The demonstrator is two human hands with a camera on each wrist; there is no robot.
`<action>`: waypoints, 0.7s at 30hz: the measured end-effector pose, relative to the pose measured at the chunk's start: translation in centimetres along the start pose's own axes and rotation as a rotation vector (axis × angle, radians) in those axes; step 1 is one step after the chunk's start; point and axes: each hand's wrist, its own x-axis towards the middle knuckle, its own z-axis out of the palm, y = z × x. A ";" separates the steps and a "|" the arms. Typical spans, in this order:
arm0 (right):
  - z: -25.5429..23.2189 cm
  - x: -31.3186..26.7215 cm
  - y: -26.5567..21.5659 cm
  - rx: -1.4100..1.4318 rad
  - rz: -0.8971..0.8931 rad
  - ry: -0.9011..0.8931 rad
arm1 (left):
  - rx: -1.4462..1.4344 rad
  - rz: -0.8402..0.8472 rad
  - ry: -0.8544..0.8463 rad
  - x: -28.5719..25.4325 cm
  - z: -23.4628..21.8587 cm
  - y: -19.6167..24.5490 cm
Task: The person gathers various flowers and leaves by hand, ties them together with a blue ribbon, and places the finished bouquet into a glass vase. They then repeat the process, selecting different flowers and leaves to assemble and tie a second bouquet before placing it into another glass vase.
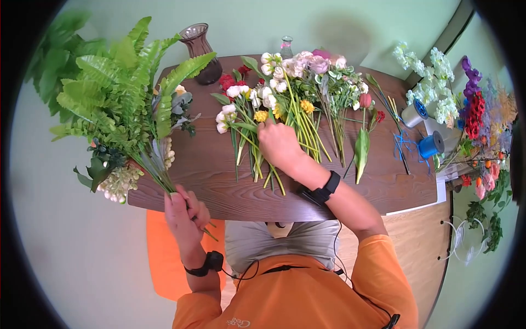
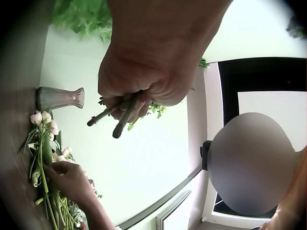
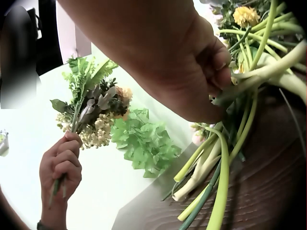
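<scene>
My left hand grips the stems of a bouquet above the table's left front corner. The bouquet has green fern fronds, cream berry sprigs and grey-green leaves. Its cut stem ends stick out below the fist in the left wrist view. My right hand is in the pile of flowers on the table, fingers curled at a green stem close to the yellow flowers. White flowers lie just beyond the fingertips, and loose stems spread beneath the hand.
A smoky glass vase stands at the back left of the wooden table; a small clear bottle is behind the flowers. A red tulip and blue ribbon spools lie right. More flowers stand beyond the right edge.
</scene>
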 end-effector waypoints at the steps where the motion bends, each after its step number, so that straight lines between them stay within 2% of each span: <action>1: 0.6 0.4 0.3 -0.001 -0.009 0.001 | -0.001 0.006 0.006 0.1 -0.1 0.0; 3: 0.8 1.0 0.7 0.083 0.005 -0.024 | -0.002 0.003 0.002 0.1 -0.5 0.0; 4: 0.8 1.0 1.0 0.199 -0.010 0.056 | -0.006 0.012 0.008 0.0 -0.5 0.0; 5: 0.0 1.2 1.1 0.197 -0.022 0.056 | -0.004 -0.006 0.022 0.0 -0.5 0.0; 7: -3.0 1.8 1.0 0.472 0.059 0.080 | -0.006 -0.019 0.045 0.0 -0.4 0.0; 9: -6.2 2.0 0.7 0.622 0.185 0.032 | 0.012 -0.035 0.056 0.1 -0.1 0.0; 11: -6.0 2.4 1.7 0.641 0.264 -0.033 | 0.009 -0.031 0.042 0.1 0.1 0.1; 12: -4.9 2.5 2.6 0.641 0.261 -0.035 | 0.008 -0.032 0.021 0.1 0.1 0.1; 14: -2.8 2.5 3.8 0.436 0.026 0.311 | -0.004 -0.033 -0.003 0.1 -0.1 0.0; 17: -2.5 2.4 4.1 0.268 0.036 0.372 | -0.017 -0.043 -0.021 0.0 0.0 -0.1; 21: -3.4 1.7 1.6 0.163 0.114 0.389 | -0.010 -0.051 -0.027 0.0 0.0 -0.3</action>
